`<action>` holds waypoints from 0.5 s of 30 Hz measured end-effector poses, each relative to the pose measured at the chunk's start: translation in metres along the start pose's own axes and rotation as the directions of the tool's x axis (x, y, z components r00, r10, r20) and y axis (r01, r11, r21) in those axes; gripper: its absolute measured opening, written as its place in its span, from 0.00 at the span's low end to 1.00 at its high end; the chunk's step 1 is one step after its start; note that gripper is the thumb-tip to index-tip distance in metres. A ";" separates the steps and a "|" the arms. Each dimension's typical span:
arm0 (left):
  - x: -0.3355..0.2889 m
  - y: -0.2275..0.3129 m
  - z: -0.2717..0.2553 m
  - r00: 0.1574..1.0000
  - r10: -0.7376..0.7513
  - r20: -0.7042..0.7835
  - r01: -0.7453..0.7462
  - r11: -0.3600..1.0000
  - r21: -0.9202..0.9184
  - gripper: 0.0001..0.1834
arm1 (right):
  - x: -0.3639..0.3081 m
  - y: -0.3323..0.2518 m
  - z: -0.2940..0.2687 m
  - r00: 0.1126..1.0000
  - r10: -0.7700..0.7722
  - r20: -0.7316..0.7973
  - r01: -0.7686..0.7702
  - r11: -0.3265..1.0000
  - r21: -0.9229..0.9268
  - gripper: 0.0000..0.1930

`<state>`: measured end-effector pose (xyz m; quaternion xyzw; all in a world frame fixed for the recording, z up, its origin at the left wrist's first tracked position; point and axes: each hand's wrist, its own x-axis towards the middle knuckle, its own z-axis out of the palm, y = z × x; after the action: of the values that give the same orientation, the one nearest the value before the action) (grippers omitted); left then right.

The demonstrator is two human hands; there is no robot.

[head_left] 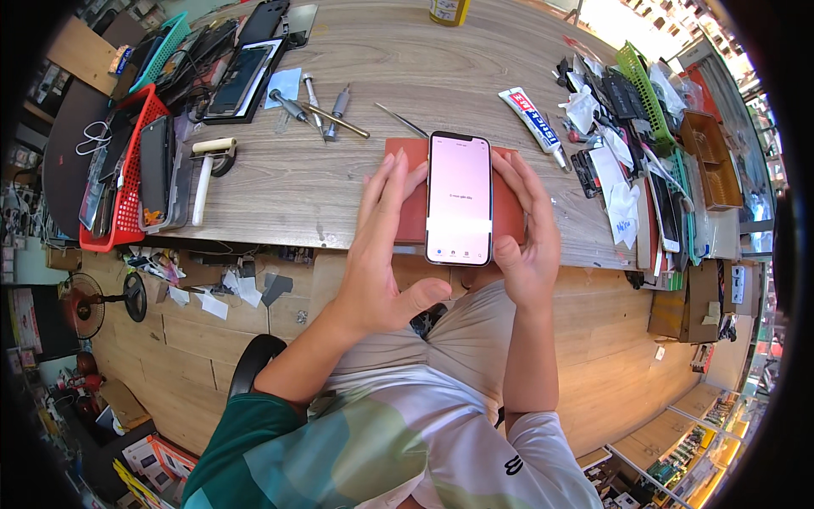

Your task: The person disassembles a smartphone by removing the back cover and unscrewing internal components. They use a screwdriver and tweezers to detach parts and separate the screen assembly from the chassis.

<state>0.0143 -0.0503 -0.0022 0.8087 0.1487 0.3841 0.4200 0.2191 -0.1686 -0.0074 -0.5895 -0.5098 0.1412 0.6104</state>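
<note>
Upright between my hands is a smartphone (459, 195) with a lit, pale pink-white screen. It overlaps the front edge of a reddish-brown pad (410, 216) on the table. My left hand (381, 246) is at the phone's left side, fingers reaching to its edge and partly hidden behind it; its thumb sticks out, off the screen. From the other side my right hand (531, 233) supports the phone, with fingers curling behind the right edge and the thumb near the lower right corner. Beyond the pad lies a thin pointed metal tool (402, 120).
Several screwdrivers (339, 110) lie left of the pad, near a white-handled roller (203, 182) and a red basket (127, 187) of phones. A white-and-blue tube (534, 123) lies to the right. Further right are loose parts, a green basket (646, 93) and a brown tray (712, 161).
</note>
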 end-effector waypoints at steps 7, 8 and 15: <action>0.002 0.002 0.005 0.993 -0.098 -0.072 0.085 0.983 -0.164 0.70 | 0.002 -0.013 -0.014 0.983 -0.010 0.185 0.011 1.000 -0.004 0.64; 0.002 0.000 0.005 0.993 -0.096 -0.073 0.082 0.982 -0.169 0.70 | 0.002 -0.013 -0.015 0.978 -0.015 0.206 0.021 0.999 -0.025 0.66; 0.005 0.010 0.000 0.988 -0.152 -0.008 0.148 0.968 -0.203 0.71 | 0.002 -0.010 -0.013 0.977 -0.028 0.212 0.038 0.998 -0.045 0.68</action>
<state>0.0169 -0.0530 0.0081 0.7436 0.1745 0.3738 0.5261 0.2260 -0.1767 0.0050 -0.5775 -0.5846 0.1804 0.5406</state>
